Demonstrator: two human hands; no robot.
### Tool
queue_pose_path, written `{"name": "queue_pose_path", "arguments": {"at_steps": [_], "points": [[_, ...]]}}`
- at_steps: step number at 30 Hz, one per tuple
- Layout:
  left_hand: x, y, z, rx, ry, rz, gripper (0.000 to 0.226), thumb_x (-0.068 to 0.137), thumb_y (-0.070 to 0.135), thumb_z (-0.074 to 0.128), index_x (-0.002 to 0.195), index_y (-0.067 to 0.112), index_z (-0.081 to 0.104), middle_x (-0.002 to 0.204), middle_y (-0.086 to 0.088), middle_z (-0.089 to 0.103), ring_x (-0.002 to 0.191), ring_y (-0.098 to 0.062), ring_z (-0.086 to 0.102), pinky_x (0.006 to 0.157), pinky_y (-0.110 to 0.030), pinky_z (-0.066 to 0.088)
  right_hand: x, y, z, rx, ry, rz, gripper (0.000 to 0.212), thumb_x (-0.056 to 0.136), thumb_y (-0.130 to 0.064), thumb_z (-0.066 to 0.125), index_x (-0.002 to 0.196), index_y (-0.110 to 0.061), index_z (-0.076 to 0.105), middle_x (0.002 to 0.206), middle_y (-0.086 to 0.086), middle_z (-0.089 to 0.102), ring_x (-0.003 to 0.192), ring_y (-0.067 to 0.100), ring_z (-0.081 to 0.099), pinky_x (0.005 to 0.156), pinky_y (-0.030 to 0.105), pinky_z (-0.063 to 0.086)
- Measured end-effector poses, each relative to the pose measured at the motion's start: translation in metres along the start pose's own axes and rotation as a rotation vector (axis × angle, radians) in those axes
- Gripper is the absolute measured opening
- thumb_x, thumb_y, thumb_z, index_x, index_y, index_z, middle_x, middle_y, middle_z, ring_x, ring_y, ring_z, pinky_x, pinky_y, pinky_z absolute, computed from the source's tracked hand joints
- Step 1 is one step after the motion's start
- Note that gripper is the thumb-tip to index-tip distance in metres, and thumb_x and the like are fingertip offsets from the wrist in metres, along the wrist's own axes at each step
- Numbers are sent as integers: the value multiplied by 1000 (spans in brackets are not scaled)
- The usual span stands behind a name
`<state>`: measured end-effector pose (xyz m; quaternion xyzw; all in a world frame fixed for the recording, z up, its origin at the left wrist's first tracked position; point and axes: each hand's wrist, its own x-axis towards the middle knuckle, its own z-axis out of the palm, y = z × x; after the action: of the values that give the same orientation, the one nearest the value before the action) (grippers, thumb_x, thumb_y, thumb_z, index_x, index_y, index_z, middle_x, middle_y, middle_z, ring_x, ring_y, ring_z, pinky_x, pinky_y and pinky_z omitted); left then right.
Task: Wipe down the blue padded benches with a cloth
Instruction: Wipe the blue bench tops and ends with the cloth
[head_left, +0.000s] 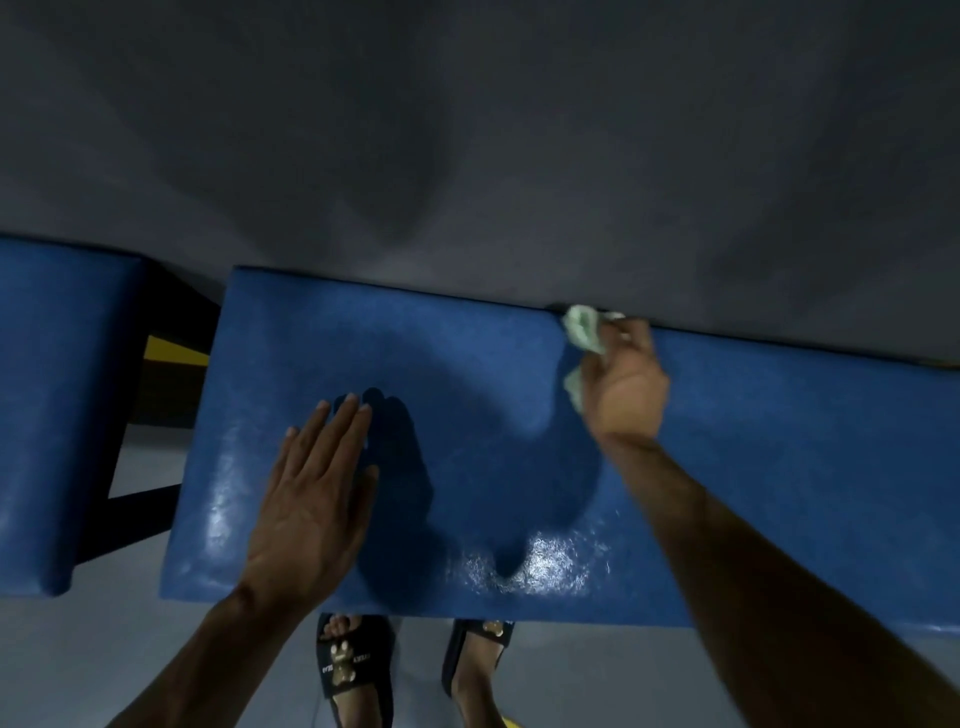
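Head cam, looking down: the blue padded bench (467, 415) fills the middle, long axis running 9 to 3 o'clock and out of frame on the right. Its far edge sits against the grey wall (467, 130); the near edge is just above the person's sandals (353, 670).

The cloth (584, 332), pale green and crumpled, is at about 1 o'clock from bench centre, right on the far edge by the wall. The right hand (623, 384) is clamped on it, fingers curled round the wad, with a bit poking out the top and a bit hanging below the hand. The left hand (317, 483) lies flat at about 8 o'clock, fingers straight and together, palm on the pad, holding nothing. The hands are well apart.

Handling, my guess: the cloth is light, limp and prob. damp. It bunches easily, so grip it as a wad w/ the palm behind it and not by a corner. The bench top looks like vinyl over padding, soft under pressure, glossy and likely slick near the front edge where it shines. It is heavy and won't shift.

A second bench (57, 415) sits at 9 o'clock, across a gap w/ a dark frame (171, 322).
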<state>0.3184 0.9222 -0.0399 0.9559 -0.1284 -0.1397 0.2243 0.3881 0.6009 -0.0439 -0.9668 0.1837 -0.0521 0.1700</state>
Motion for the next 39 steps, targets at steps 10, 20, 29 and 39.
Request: {"name": "queue_pose_path", "arguments": {"at_steps": [10, 20, 29, 39], "points": [[4, 26, 11, 18, 2, 27, 61, 101, 42, 27, 154, 11, 30, 162, -3, 25, 152, -21, 16, 122, -46, 15, 17, 19, -7, -299, -269, -660, 55, 73, -19, 59, 128, -20, 61, 125, 6, 59, 92, 32, 60, 52, 36, 51], [13, 43, 19, 17, -6, 72, 60, 100, 38, 31, 152, 9, 34, 161, -6, 29, 151, -25, 21, 119, -52, 22, 35, 205, -84, -322, -31, -149, 45, 85, -16, 45, 126, -18, 65, 122, 15, 61, 94, 45, 52, 80, 48, 52], [19, 62, 24, 28, -24, 97, 59, 101, 39, 30, 152, 9, 34, 161, -6, 28, 151, -24, 20, 120, -51, 21, -40, 77, -17, -77, 65, 175, 58, 74, -12, 52, 132, -16, 60, 105, 17, 51, 88, 37, 47, 78, 43, 42], [23, 88, 32, 62, -62, 150, 60, 102, 41, 28, 153, 11, 32, 162, -5, 28, 152, -24, 19, 121, -48, 17, -29, 136, -46, -224, -174, -456, 57, 81, -21, 46, 137, -28, 56, 116, 10, 57, 95, 31, 48, 72, 40, 55]]}}
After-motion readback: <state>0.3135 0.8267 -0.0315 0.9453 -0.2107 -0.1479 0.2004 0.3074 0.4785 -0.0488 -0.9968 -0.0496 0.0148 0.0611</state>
